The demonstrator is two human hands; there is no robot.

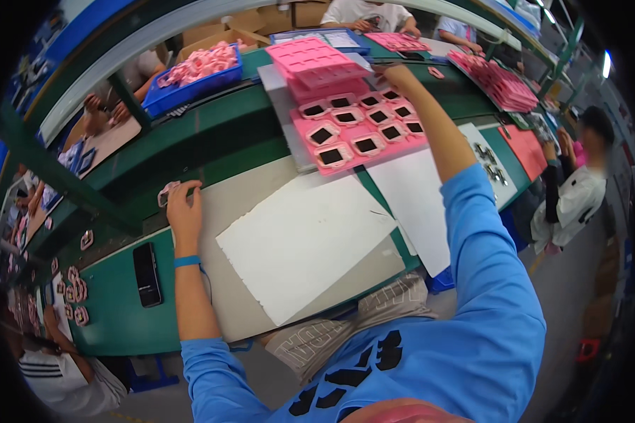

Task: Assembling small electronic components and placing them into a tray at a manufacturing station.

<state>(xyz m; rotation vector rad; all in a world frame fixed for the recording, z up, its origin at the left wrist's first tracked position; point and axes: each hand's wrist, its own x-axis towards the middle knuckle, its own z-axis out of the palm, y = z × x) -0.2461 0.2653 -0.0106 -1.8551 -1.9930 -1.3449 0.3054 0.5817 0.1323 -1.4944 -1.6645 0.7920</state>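
Observation:
My left hand (185,211) is at the far left edge of the grey work mat, its fingers curled against a small pink-framed part (166,193) on the green surface. My right hand (397,76) reaches to the far right corner of a pink tray (337,162), beside a stack of pink trays (317,60). Its fingers look bent together, and what is between them is hidden. The front tray carries several pink frames with dark square centres, such as the near-left frame (332,154). A white sheet (307,240) lies on the mat before me.
A black phone (147,275) lies left of the mat, with several pink frames (76,289) beyond it. A blue bin of pink parts (197,70) stands on the far side. More pink trays (497,84) and metal parts (490,163) lie to the right. Co-workers sit around.

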